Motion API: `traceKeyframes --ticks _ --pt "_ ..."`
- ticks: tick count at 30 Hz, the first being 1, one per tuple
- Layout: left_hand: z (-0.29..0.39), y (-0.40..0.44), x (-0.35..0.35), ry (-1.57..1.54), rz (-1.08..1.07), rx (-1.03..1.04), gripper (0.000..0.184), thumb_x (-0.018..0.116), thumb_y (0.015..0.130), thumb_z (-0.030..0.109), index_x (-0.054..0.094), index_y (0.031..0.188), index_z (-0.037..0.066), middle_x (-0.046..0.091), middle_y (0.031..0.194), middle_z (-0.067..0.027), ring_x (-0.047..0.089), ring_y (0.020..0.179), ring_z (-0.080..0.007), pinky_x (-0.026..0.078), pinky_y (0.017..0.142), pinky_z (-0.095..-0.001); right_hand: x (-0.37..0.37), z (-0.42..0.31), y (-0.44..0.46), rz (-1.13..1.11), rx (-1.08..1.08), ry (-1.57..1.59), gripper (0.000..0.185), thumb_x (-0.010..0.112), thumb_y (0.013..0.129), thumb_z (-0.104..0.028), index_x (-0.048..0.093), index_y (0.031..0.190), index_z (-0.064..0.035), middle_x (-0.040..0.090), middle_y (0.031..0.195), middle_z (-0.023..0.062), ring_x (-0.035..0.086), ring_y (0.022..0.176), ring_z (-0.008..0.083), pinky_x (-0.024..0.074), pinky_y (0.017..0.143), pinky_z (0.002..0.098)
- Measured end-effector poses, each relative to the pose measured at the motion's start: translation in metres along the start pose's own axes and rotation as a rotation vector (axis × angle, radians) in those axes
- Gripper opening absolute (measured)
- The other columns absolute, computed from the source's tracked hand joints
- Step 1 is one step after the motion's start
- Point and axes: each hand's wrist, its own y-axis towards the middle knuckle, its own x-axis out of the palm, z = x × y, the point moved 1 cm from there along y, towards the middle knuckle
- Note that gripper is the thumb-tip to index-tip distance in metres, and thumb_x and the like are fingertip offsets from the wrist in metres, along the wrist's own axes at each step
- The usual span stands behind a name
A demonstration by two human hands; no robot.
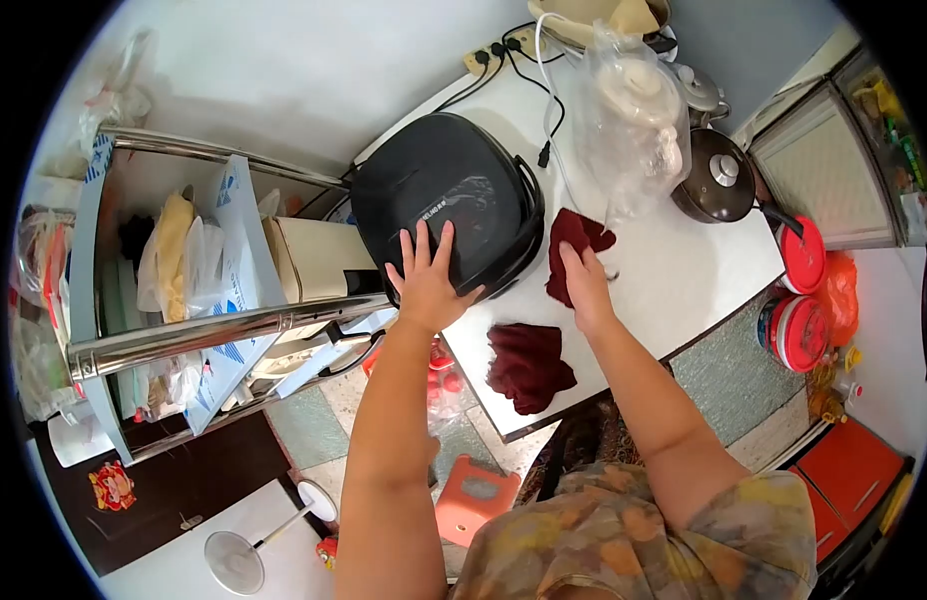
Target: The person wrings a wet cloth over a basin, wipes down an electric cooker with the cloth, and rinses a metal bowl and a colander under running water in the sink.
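Note:
My left hand (429, 288) rests with spread fingers on the lid of a black electric cooker (449, 195) that stands at the back left of the white table (674, 280). In my right hand (586, 285) is a dark red cloth (576, 243), gripped by its near side and lying on or just over the table. Another dark red cloth (531, 368) lies crumpled near the table's front edge, between my two arms. A white cord (559, 115) and a black plug (545, 153) lie behind the held cloth.
A plastic-wrapped white appliance (634, 120) and a dark lidded pot (714, 175) stand on the back right of the table. A metal rack (224, 328) with boxes borders the left. Red-lidded tubs (804, 330) and an orange stool (477, 500) are on the floor.

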Motion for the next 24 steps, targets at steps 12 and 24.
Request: traceKeyframes --ticks 12,24 --pt "0.002 0.0 -0.001 -0.022 0.006 -0.014 0.097 0.075 0.061 0.037 0.019 0.139 0.026 0.007 0.146 -0.0138 0.002 0.134 -0.0363 0.011 0.098 -0.0641 0.056 0.063 -0.027 0.215 -0.201 -0.144 0.025 0.047 0.084 -0.017 0.055 0.097 0.0033 0.059 0.088 0.0192 0.057 0.082 0.0298 0.0432 0.073 0.0364" --pt "0.001 -0.002 -0.002 -0.029 0.023 -0.011 0.095 0.074 0.061 0.037 0.02 0.138 0.025 0.009 0.145 -0.0135 0.004 0.134 -0.035 0.012 0.098 -0.0632 0.113 0.15 -0.072 -0.523 0.286 -0.025 0.033 0.05 0.083 -0.023 0.054 0.104 0.002 0.061 0.083 0.0107 0.058 0.073 0.0211 0.0457 0.07 0.0312"
